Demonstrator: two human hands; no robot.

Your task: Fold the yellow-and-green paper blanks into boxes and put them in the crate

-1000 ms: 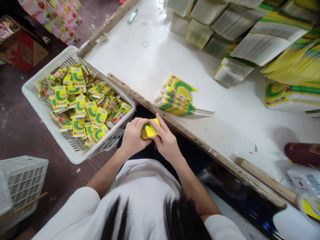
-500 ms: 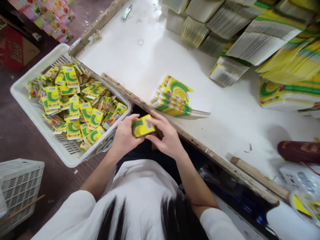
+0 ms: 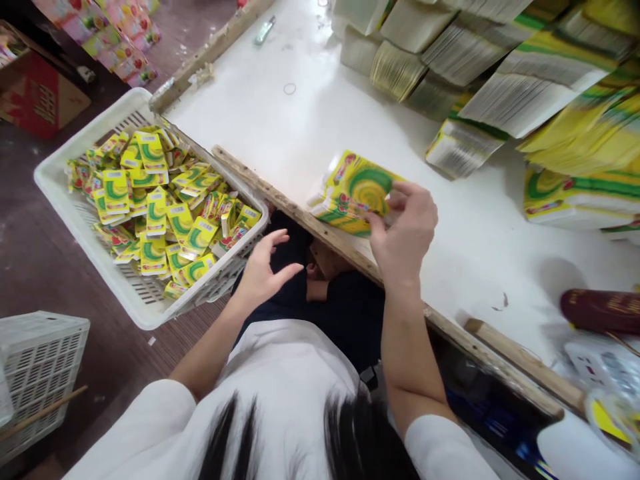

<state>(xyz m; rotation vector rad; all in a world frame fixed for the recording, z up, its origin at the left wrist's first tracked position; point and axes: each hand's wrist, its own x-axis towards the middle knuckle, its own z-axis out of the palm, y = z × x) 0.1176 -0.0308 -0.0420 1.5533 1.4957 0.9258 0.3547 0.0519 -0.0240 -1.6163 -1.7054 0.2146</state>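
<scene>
My right hand [image 3: 407,230] reaches over the table and pinches the right edge of the top flat carton [image 3: 365,183], which is yellow and green with a spiral print. Under it lies a small pile of similar folded cartons, partly hidden by the hand. My left hand [image 3: 263,273] is in the air before my lap, thumb and fingers apart, with nothing in it. Just left of it stands a white plastic basket [image 3: 107,280] heaped with small made-up yellow boxes [image 3: 153,217].
Tall stacks of flat cartons [image 3: 525,80] fill the table's far right. A wooden strip [image 3: 295,207] edges the white table [image 3: 300,127]. A dark red cylinder [image 3: 600,310] and a power strip [image 3: 595,360] sit at right. Another white crate [image 3: 45,373] stands on the floor.
The small yellow box has left both hands, and another box shows at the basket's right side. My right hand has moved right and up to the carton pile; my left hand has opened.
</scene>
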